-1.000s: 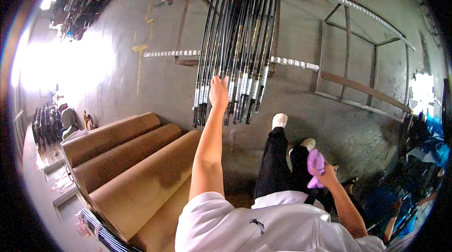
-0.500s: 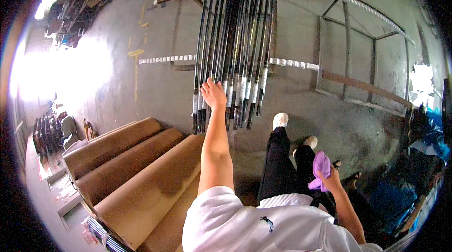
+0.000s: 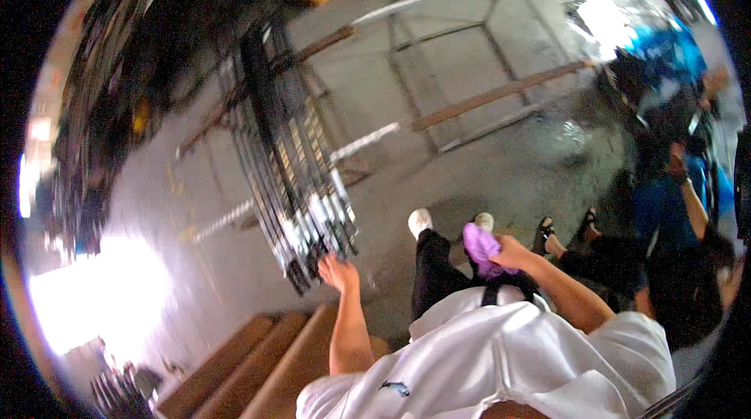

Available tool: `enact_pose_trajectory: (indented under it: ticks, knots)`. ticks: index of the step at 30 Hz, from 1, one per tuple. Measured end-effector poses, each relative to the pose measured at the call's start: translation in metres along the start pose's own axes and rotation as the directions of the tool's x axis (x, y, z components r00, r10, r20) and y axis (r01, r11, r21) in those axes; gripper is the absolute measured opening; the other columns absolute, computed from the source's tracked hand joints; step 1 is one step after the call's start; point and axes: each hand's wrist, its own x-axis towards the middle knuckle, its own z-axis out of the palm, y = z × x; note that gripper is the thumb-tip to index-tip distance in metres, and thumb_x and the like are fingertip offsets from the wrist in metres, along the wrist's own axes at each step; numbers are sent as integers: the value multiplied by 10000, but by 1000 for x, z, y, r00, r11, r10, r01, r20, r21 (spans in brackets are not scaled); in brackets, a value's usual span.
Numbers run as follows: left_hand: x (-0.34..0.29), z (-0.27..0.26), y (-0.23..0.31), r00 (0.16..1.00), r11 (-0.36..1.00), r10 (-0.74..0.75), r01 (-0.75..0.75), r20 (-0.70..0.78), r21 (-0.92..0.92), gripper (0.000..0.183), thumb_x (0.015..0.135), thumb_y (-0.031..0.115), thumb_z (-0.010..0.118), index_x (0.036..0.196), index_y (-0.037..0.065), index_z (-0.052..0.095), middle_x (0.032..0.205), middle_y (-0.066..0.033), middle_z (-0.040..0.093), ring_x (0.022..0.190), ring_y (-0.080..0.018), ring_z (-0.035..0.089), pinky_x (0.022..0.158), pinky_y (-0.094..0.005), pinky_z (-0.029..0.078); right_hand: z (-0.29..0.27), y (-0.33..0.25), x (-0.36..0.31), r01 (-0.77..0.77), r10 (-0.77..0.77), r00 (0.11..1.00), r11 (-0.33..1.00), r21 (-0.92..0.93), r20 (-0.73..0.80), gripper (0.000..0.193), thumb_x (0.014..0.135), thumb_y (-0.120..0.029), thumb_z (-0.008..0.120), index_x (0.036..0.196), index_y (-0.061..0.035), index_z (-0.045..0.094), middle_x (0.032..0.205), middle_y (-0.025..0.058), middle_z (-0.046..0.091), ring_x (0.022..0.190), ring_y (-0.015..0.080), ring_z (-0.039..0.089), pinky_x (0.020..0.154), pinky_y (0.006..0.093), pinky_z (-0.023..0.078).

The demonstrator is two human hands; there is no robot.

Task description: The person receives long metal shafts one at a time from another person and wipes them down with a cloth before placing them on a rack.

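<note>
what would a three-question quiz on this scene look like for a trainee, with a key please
1. Which hand holds the purple cloth?
2. True or false: in the picture, the brown rolls lie to the right of the white shoes.
3. Fill in, near or far: the left hand is by the ____ ends of the black rods, as seen from the wearer.

Key: 1. the right hand; 2. false, they lie to the left; 3. near.
</note>
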Motion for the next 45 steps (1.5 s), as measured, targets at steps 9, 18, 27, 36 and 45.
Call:
enact_pose_trajectory:
  ticks: [9,18,27,36,45]
  knots:
    - [-89,80,38,631,929,181,-362,755,79,217,711,219,628,909,134,605,942,-90,589,914,-227,528,784,-359,426,-15,68,-19,225,-176,957,953,205,-231,468,694,-265,571,1105,-45,528,979,195,608,908,339,583,798,377,447]
    - [-45,84,187,599,873,487,-316,635,-371,168,793,168,569,911,50,587,784,-78,617,667,-144,597,596,-286,477,-49,116,-71,98,-28,937,978,185,-348,446,651,-227,598,1054,-42,548,912,195,621,853,356,589,762,397,456]
    - [-157,50,368,300,795,603,-152,739,-587,216,861,169,504,1022,27,534,904,-74,622,725,-128,598,578,-237,475,-57,192,-75,209,-76,853,956,205,-516,434,667,-238,621,1054,-50,555,953,187,615,878,346,585,770,384,450]
    - [-308,39,520,-56,754,639,246,767,-610,600,829,509,489,1149,3,449,1136,-112,527,1008,-186,511,839,-304,402,-107,208,-152,394,-151,848,821,413,-507,336,731,-198,585,1021,-30,570,955,102,610,866,182,555,801,328,433]
    - [-383,77,656,-48,252,811,928,583,-274,610,821,486,508,1162,3,359,1140,-144,521,1094,-264,489,921,-367,407,-152,175,-250,417,-185,896,666,618,-404,527,677,-27,604,1184,-16,460,1079,95,569,985,171,511,889,297,385]
